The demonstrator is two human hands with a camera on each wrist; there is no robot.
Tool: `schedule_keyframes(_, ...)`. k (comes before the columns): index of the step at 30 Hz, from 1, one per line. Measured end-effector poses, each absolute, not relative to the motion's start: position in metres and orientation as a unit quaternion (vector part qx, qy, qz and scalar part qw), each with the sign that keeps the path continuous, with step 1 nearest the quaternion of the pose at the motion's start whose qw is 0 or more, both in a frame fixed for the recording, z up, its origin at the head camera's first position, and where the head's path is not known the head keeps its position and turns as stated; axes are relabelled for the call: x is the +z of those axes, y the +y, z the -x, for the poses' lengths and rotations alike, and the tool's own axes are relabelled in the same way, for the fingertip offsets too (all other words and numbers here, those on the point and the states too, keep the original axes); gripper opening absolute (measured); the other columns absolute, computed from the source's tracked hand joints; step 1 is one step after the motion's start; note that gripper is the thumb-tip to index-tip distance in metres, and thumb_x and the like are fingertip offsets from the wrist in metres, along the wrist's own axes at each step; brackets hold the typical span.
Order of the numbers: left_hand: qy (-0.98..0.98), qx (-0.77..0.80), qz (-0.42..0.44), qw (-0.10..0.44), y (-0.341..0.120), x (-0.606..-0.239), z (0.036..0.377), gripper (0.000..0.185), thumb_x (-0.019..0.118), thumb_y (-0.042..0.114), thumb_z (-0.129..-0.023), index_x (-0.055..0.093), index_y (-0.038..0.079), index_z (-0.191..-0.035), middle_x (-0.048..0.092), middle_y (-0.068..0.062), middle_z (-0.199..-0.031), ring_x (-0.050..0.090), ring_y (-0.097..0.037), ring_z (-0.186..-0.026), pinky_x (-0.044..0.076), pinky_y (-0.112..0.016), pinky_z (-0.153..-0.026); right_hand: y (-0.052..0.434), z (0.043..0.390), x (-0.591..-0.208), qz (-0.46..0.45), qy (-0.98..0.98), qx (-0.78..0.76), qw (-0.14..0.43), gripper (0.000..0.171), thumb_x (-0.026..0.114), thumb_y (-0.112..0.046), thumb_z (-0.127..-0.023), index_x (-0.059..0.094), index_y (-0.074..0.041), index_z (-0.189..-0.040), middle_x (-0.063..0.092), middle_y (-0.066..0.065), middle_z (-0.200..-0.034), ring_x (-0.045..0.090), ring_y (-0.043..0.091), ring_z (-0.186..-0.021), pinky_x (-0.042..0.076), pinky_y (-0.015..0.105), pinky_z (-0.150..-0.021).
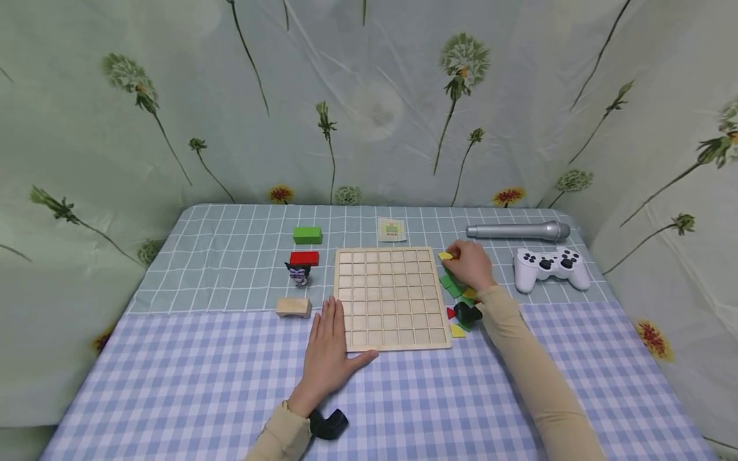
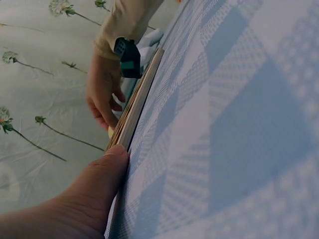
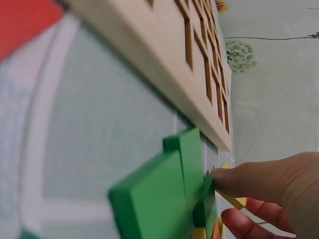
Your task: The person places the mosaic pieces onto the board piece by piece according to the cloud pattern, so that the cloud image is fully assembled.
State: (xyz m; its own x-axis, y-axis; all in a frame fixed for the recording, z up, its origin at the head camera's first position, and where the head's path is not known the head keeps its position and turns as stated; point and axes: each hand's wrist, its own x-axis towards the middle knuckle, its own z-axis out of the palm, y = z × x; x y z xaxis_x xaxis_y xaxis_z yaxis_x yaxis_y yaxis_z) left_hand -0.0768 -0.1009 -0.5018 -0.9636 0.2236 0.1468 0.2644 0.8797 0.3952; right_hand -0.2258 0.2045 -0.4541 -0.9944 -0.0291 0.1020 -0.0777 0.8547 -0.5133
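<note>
A square wooden grid board [image 1: 387,294] lies on the table with its cells bare. My left hand [image 1: 327,358] rests at the board's near left corner, fingers straight along the left side and thumb at the near edge. In the left wrist view the thumb [image 2: 107,169] presses that edge. My right hand [image 1: 471,264], beside the far right part of the board, pinches a yellow tile [image 1: 445,256] between thumb and fingers. Below this hand lie green tiles [image 3: 154,194], close to the board's rim. The wrist camera partly covers the loose tiles nearer me.
Left of the board are a green block [image 1: 307,235], a red block [image 1: 304,258], a small figurine [image 1: 299,275] and a wooden arch block [image 1: 293,307]. A patterned card [image 1: 391,229] lies behind it. A microphone [image 1: 513,231] and a white game controller [image 1: 550,269] are at right.
</note>
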Motion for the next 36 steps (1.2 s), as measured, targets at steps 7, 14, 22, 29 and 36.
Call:
schedule_keyframes(7, -0.967, -0.222, 0.113, 0.056, -0.101, -0.503, 0.078, 0.121, 0.061, 0.074, -0.072, 0.011, -0.005, -0.149, 0.009, -0.019, -0.156, 0.003, -0.031, -0.143, 0.003, -0.042, -0.115, 0.199, 0.226, -0.455, -0.014, -0.942, 0.333, 0.04, 0.018, 0.067, -0.012, -0.086, 0.063, 0.0, -0.099, 0.062, 0.018, -0.094, 0.058, 0.034, -0.087, 0.046, 0.045, -0.075)
schedule_keyframes(14, -0.968, -0.22, 0.104, 0.057, -0.102, -0.503, 0.078, 0.122, 0.061, 0.075, -0.07, 0.013, -0.005, -0.149, 0.01, -0.019, -0.156, 0.003, -0.03, -0.143, 0.004, -0.042, -0.115, 0.18, 0.232, -0.452, -0.053, -0.912, 0.399, 0.085, 0.015, 0.069, -0.011, -0.085, 0.066, 0.0, -0.096, 0.063, 0.015, -0.091, 0.053, 0.026, -0.072, 0.041, 0.035, -0.062)
schedule_keyframes(22, -0.97, -0.221, 0.096, 0.04, -0.101, -0.502, 0.078, 0.123, 0.059, 0.077, -0.071, 0.011, -0.004, -0.149, 0.009, -0.018, -0.156, 0.001, -0.028, -0.143, 0.001, -0.04, -0.115, 0.133, 0.235, -0.451, -0.12, -0.89, 0.439, 0.01, 0.014, 0.072, -0.013, -0.085, 0.071, -0.005, -0.096, 0.064, 0.008, -0.088, 0.049, 0.02, -0.066, 0.041, 0.03, -0.059)
schedule_keyframes(29, -0.97, -0.22, 0.094, 0.037, -0.099, -0.501, 0.077, 0.123, 0.059, 0.077, -0.071, 0.011, -0.004, -0.149, 0.008, -0.018, -0.156, 0.0, -0.027, -0.143, 0.001, -0.04, -0.115, 0.106, 0.237, -0.457, -0.176, -0.874, 0.452, -0.036, 0.014, 0.071, -0.012, -0.085, 0.072, -0.005, -0.098, 0.063, 0.004, -0.085, 0.05, 0.019, -0.064, 0.044, 0.031, -0.06)
schedule_keyframes(36, -0.972, -0.21, 0.096, 0.04, -0.1, -0.501, 0.078, 0.122, 0.059, 0.076, -0.071, 0.012, -0.004, -0.15, 0.009, -0.018, -0.156, 0.0, -0.027, -0.143, 0.002, -0.04, -0.115, 0.092, 0.239, -0.46, -0.208, -0.871, 0.442, -0.048, 0.009, 0.072, -0.011, -0.085, 0.071, -0.007, -0.093, 0.061, 0.001, -0.081, 0.049, 0.018, -0.061, 0.043, 0.031, -0.06)
